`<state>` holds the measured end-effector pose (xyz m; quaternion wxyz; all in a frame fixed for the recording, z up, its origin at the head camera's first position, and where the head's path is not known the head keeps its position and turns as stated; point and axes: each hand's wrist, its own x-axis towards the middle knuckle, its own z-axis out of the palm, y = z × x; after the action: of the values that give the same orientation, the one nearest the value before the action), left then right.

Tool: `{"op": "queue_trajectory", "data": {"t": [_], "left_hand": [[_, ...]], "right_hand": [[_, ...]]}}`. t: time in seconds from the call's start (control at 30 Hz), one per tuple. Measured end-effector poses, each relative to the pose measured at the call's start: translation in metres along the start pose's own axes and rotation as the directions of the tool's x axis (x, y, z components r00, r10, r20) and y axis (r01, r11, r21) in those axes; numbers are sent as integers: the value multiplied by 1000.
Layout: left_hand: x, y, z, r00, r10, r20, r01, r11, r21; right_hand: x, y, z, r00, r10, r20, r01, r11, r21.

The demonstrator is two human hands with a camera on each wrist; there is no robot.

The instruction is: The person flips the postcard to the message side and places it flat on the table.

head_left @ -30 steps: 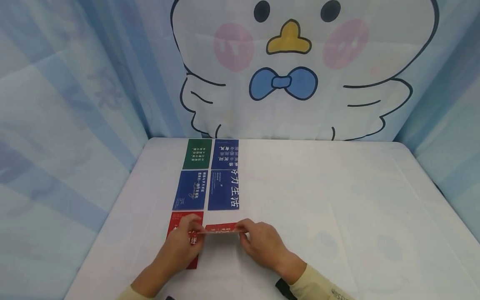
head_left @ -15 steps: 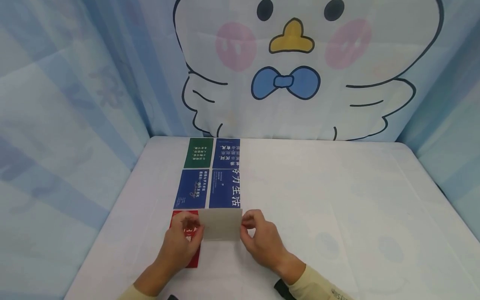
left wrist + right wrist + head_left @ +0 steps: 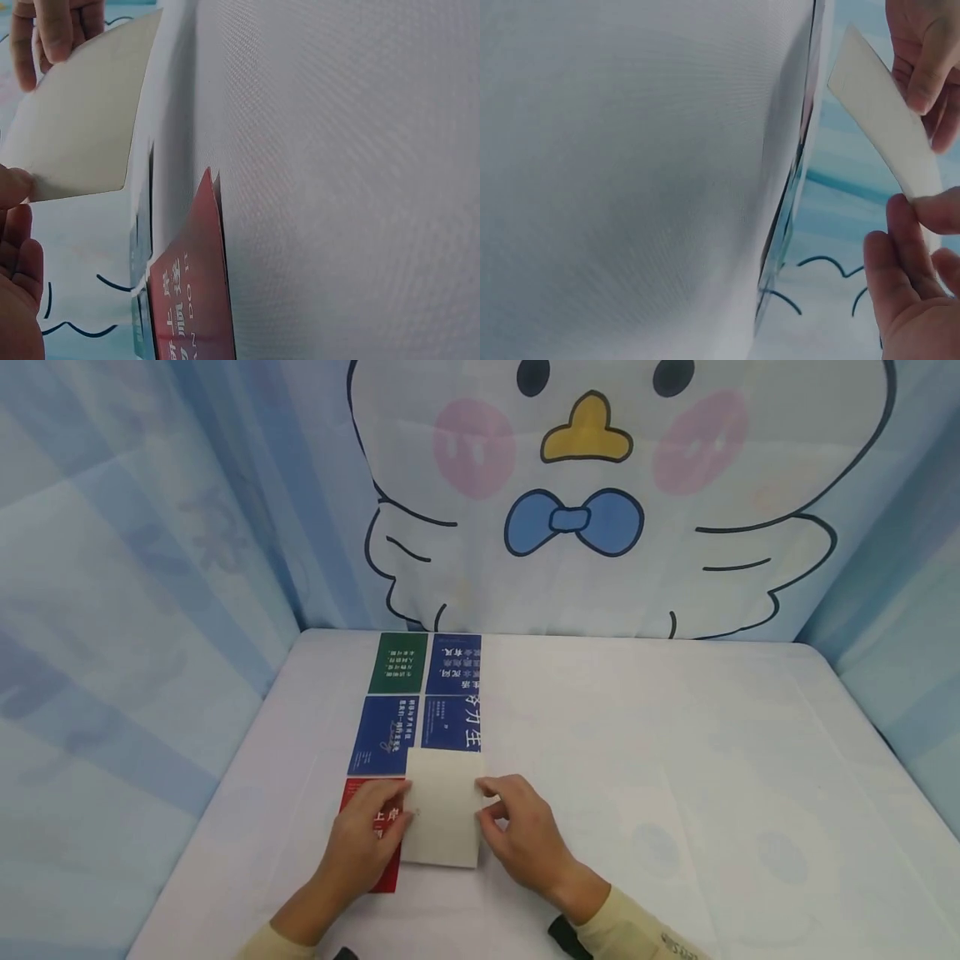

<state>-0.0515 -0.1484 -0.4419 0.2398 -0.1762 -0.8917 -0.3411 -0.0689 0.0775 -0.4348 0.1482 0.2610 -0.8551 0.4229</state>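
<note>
A card [image 3: 442, 810] with its blank cream side up is held at its two long edges, raised above the table as both wrist views show. My left hand [image 3: 356, 839] pinches one edge between thumb and fingers. Opposite it, my right hand [image 3: 528, 839] pinches the other edge. Under the left hand lies a red card [image 3: 386, 878] with white characters, partly covered by that hand. The blank card's far end overlaps a blue card [image 3: 450, 722] in the head view. The underside of the held card [image 3: 90, 112] is hidden.
Left of that blue card lies another blue card [image 3: 382, 735]. Behind them are a green card [image 3: 397, 662] and a third blue card [image 3: 453, 664], near the back edge of the white table [image 3: 675, 760]. A printed curtain [image 3: 570, 585] hangs behind.
The held card has turned from nearly edge-on, its red face partly showing, to lying back with its blank side up. Both hands keep hold, almost in place.
</note>
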Motion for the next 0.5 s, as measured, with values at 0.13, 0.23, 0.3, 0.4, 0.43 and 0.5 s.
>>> {"op": "queue_trajectory", "data": {"t": [0.13, 0.23, 0.3, 0.4, 0.43, 0.5], "left_hand": [[0, 1, 0, 993, -86, 83, 86, 996, 5], [0, 2, 1, 978, -155, 142, 152, 988, 32], [0, 3, 2, 960, -211, 186, 205, 977, 52], [0, 3, 3, 925, -287, 250, 275, 958, 84], [0, 3, 4, 912, -309, 271, 294, 951, 94], [0, 4, 5, 891, -340, 302, 320, 941, 113]], "right_hand": [[1, -5, -3, 978, 160, 137, -159, 987, -14], [2, -6, -4, 953, 219, 209, -217, 976, -35], [3, -5, -4, 939, 240, 245, -237, 971, -45], [5, -4, -1, 919, 269, 289, -262, 963, -64], [5, -3, 1, 912, 279, 301, -269, 960, -74], [6, -3, 3, 899, 299, 321, -282, 954, -98]]}}
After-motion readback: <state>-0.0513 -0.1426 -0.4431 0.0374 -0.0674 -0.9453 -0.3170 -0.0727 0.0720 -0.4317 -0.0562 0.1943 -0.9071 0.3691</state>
